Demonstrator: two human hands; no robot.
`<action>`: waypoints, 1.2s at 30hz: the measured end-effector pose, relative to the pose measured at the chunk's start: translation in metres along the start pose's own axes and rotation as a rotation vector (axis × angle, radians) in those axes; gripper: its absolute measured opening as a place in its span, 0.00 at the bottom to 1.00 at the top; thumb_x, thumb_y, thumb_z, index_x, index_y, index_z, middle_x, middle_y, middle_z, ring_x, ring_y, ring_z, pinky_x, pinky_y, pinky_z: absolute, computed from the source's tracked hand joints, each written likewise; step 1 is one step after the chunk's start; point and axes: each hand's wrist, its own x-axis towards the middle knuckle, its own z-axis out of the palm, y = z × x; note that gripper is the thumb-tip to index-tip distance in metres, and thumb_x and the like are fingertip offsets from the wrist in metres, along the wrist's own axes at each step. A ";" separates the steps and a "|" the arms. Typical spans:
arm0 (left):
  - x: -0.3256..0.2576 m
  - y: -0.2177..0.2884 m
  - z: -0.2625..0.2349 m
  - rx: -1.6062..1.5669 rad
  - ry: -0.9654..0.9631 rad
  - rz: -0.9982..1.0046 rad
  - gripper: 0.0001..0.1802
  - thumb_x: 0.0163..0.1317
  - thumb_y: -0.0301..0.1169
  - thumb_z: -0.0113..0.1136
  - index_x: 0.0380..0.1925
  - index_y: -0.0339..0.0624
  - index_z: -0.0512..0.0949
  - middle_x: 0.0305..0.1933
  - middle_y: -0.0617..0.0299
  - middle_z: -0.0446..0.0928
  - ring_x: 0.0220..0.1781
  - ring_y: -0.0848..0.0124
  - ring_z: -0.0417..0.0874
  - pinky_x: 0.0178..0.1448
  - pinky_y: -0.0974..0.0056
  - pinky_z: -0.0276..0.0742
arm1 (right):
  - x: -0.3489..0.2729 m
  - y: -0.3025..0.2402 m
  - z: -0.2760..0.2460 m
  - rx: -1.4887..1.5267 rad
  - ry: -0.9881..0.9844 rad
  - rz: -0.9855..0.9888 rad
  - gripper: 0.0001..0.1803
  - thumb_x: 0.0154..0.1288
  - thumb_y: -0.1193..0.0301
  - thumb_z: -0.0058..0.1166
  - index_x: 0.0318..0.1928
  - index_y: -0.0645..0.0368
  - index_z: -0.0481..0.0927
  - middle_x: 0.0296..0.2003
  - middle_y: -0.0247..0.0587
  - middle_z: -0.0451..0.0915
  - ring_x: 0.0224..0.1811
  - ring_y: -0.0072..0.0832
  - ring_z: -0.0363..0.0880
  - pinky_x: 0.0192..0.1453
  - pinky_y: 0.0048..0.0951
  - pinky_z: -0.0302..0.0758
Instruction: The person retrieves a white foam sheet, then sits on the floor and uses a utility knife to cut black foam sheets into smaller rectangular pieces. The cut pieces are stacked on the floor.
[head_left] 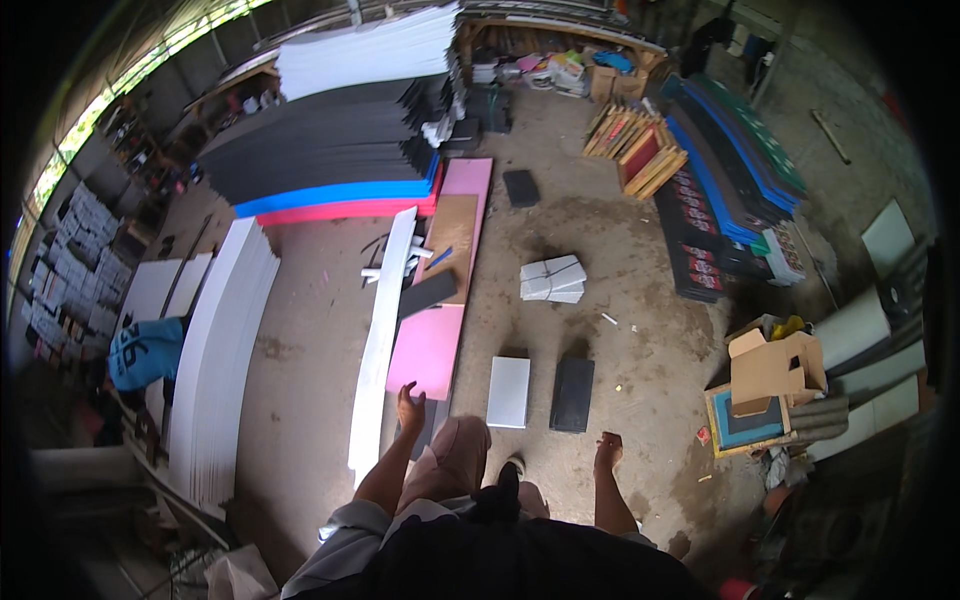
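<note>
My left hand is open, its fingers apart and nothing in them, above the near end of a pink sheet. My right hand hangs at my right side with its fingers curled in, and nothing shows in it. Ahead of my feet lie a light grey stack of rectangular pieces and, to its right, a black stack. Farther off is a tied bundle of white pieces. A long white strip runs beside the pink sheet. A dark grey piece rests across a brown board.
At the left stands a tall white sheet stack; behind it are black sheets over blue and red ones. Wooden frames and coloured sheets are at the far right. A cardboard box sits nearer on the right.
</note>
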 end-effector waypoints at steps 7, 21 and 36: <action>0.003 0.030 0.013 -0.202 0.161 -0.135 0.10 0.58 0.28 0.54 0.41 0.42 0.76 0.41 0.53 0.75 0.40 0.62 0.79 0.44 0.61 0.75 | 0.044 -0.040 0.038 0.290 -0.123 0.143 0.09 0.61 0.74 0.42 0.33 0.62 0.77 0.27 0.39 0.77 0.24 0.24 0.75 0.28 0.24 0.73; 0.262 0.058 0.148 -0.314 -0.019 -0.326 0.18 0.62 0.41 0.53 0.28 0.35 0.77 0.34 0.55 0.77 0.39 0.67 0.78 0.46 0.65 0.69 | 0.245 -0.141 0.256 -0.406 -0.298 -0.376 0.06 0.54 0.82 0.47 0.32 0.62 0.76 0.30 0.47 0.75 0.37 0.38 0.75 0.43 0.35 0.71; 0.558 0.166 0.173 -0.932 0.269 -0.472 0.25 0.65 0.51 0.43 0.35 0.38 0.75 0.33 0.61 0.77 0.38 0.72 0.76 0.43 0.67 0.69 | 0.339 -0.470 0.614 0.142 -0.984 -0.420 0.09 0.65 0.79 0.39 0.38 0.63 0.74 0.28 0.37 0.77 0.31 0.24 0.78 0.37 0.24 0.75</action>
